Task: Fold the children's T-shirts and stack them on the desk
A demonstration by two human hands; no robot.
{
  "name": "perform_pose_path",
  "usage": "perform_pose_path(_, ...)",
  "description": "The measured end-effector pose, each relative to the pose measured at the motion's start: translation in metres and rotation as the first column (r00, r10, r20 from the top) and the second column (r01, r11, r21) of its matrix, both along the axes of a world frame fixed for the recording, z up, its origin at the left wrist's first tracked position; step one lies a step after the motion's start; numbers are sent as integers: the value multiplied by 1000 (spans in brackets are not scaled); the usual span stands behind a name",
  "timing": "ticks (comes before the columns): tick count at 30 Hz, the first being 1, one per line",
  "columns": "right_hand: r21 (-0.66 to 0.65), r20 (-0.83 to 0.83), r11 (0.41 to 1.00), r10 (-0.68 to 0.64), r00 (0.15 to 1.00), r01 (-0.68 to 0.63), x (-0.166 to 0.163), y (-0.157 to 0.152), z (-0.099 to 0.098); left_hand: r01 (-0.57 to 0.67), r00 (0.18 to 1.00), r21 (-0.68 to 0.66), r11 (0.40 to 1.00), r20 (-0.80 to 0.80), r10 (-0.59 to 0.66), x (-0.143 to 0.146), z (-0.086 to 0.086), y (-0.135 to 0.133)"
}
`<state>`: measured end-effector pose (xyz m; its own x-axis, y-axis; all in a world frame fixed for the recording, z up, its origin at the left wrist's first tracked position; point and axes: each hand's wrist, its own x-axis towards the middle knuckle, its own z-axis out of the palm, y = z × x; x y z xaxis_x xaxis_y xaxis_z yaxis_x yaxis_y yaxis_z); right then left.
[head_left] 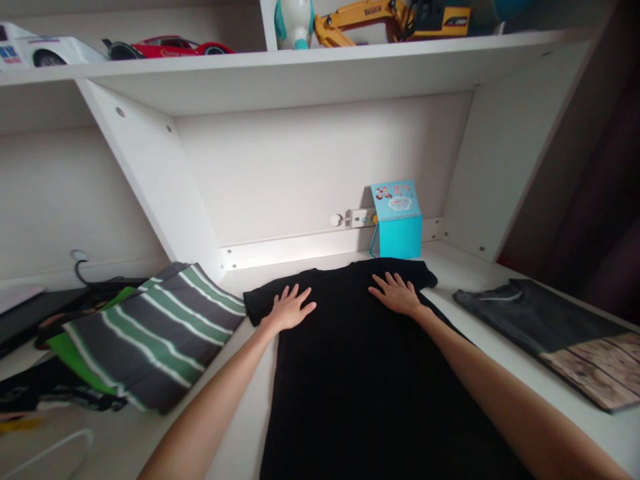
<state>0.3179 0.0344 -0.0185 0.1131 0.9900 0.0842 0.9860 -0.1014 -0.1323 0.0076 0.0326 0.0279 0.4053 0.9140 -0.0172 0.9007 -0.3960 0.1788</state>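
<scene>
A black T-shirt lies spread flat on the white desk, its collar toward the back wall. My left hand rests palm down on the shirt's left shoulder, fingers spread and flat. On the right shoulder lies my right hand, also flat with fingers stretched out. Neither hand grips any cloth.
A folded grey shirt with green and white stripes lies at the left over other clothes. A folded dark shirt with a wood-grain print sits at the right. A turquoise notepad stand is against the back wall. Toy vehicles line the upper shelf.
</scene>
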Motion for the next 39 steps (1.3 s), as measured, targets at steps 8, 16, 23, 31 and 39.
perform_pose_path(8,-75,-27,991,-115,993,113,-8,2,17,-91,996,42,995,-18,92,-4,-14,0)
perform_pose_path(16,-98,-111,957,263,958,-274,-68,37,34,-91,996,75,993,-8,92,-5,-15,-3)
perform_pose_path(23,-120,-94,990,61,994,-73,-39,47,38,-93,996,72,993,15,93,-7,-18,1)
perform_pose_path(31,-81,-151,775,612,776,-627,-98,-86,41,-98,995,84,992,10,98,-5,-18,4)
perform_pose_path(39,-65,-74,948,308,948,-313,-1,-150,26,-73,997,1,997,-10,73,-10,-10,10)
